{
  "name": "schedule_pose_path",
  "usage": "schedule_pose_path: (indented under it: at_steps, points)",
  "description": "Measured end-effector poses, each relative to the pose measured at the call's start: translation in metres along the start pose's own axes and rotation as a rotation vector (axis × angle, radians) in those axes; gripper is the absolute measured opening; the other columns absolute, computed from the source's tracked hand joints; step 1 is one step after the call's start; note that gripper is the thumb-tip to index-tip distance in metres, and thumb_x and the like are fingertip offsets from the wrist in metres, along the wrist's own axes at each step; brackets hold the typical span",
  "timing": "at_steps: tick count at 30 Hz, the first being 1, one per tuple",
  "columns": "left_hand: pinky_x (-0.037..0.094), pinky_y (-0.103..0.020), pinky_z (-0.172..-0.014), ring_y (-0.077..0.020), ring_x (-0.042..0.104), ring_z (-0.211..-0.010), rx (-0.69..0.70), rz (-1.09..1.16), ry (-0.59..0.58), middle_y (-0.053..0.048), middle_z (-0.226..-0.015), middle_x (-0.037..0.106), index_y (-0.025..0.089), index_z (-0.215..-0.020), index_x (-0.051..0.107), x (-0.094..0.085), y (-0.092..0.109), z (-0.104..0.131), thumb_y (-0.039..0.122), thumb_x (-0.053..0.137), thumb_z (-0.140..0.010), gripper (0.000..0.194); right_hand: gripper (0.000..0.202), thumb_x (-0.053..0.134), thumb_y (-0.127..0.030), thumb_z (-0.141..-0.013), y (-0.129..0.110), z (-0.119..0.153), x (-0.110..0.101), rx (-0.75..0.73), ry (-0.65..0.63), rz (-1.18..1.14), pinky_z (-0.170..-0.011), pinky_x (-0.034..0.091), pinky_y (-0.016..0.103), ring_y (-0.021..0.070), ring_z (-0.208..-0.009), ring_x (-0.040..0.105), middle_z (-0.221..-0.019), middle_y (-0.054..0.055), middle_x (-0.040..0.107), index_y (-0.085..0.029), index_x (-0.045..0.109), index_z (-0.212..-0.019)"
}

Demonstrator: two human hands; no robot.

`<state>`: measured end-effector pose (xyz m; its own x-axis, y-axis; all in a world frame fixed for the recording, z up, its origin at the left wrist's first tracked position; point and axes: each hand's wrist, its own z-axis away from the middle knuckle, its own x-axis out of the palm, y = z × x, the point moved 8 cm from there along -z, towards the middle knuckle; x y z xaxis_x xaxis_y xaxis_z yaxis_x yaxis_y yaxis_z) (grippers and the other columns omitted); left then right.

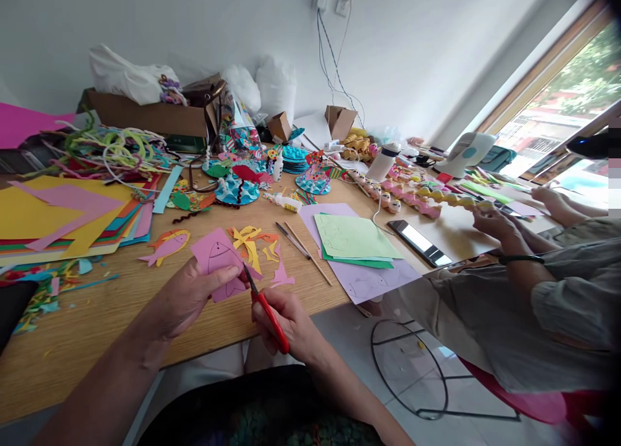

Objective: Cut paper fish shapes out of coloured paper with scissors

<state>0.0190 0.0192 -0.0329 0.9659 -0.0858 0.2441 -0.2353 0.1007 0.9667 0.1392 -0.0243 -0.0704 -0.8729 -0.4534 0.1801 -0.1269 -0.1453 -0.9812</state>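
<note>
My left hand point(201, 291) pinches a piece of pink paper point(218, 252) with a fish outline drawn on it in dark line. In my right hand point(286, 320) is a pair of scissors point(270, 320) with red handles, its blades at the paper's right side. How far the blades are parted is hard to tell. Just beyond lie yellow and orange paper scraps point(248, 240) and pink offcuts point(282, 273). An orange and pink paper fish point(167, 247) rests on the table left of the held paper.
Coloured paper sheets point(58, 213) and pipe cleaners point(111, 148) lie at left. A pen point(292, 240), a wooden stick point(308, 253), green paper point(354, 236) and a phone point(420, 242) are to the right. Another person's hand point(492, 223) holds a strip of bumpy shapes point(446, 197).
</note>
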Motion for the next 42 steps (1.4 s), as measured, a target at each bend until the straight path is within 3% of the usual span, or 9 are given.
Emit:
schedule_pose_path:
  at_steps: [9,14,19,27,42]
  points:
    - [0.06,-0.037,-0.071,-0.0292,0.072,-0.074,-0.032,-0.065,-0.108,-0.008,-0.077,0.079,0.021,-0.071,0.079,0.002,0.003,0.001,0.031,0.083,-0.055,0.019,0.045,0.063,-0.053,-0.084,-0.004,0.003,-0.001,-0.016,-0.014,0.101,-0.039,0.027,0.017,0.0054,-0.041,0.036,-0.049,-0.007,0.042,-0.02,0.042,-0.063]
    - [0.057,-0.031,-0.078,-0.024,0.072,-0.081,-0.117,-0.119,-0.164,-0.002,-0.08,0.08,0.022,-0.075,0.077,0.007,0.003,0.004,0.026,0.08,-0.064,0.012,0.045,0.064,-0.052,-0.084,-0.003,0.003,-0.003,-0.011,-0.011,0.109,-0.04,0.025,0.018,0.0055,-0.042,0.034,-0.049,-0.008,0.04,-0.02,0.041,-0.063]
    - [0.056,-0.024,-0.073,-0.0188,0.072,-0.079,-0.118,-0.099,-0.176,0.003,-0.079,0.079,0.023,-0.076,0.075,0.005,0.003,0.005,0.021,0.079,-0.065,0.012,0.046,0.062,-0.054,-0.084,-0.004,0.003,-0.005,-0.029,-0.009,0.144,-0.041,0.023,0.019,0.006,-0.044,0.032,-0.05,-0.007,0.038,-0.019,0.042,-0.061]
    - [0.056,-0.027,-0.074,-0.0184,0.071,-0.077,-0.085,-0.08,-0.206,0.001,-0.08,0.079,0.019,-0.08,0.075,0.009,0.006,0.003,0.02,0.076,-0.071,0.009,0.046,0.061,-0.054,-0.085,-0.005,0.002,-0.007,-0.065,-0.001,0.2,-0.043,0.024,0.02,0.0072,-0.048,0.033,-0.053,-0.006,0.038,-0.019,0.042,-0.061]
    - [0.056,-0.021,-0.067,-0.0134,0.07,-0.071,-0.043,-0.015,-0.26,0.002,-0.075,0.079,0.018,-0.081,0.076,0.016,0.004,0.002,0.019,0.075,-0.071,0.009,0.042,0.058,-0.051,-0.087,-0.009,0.003,-0.005,-0.064,0.007,0.271,-0.047,0.028,0.02,0.0082,-0.05,0.036,-0.054,-0.005,0.04,-0.02,0.042,-0.064]
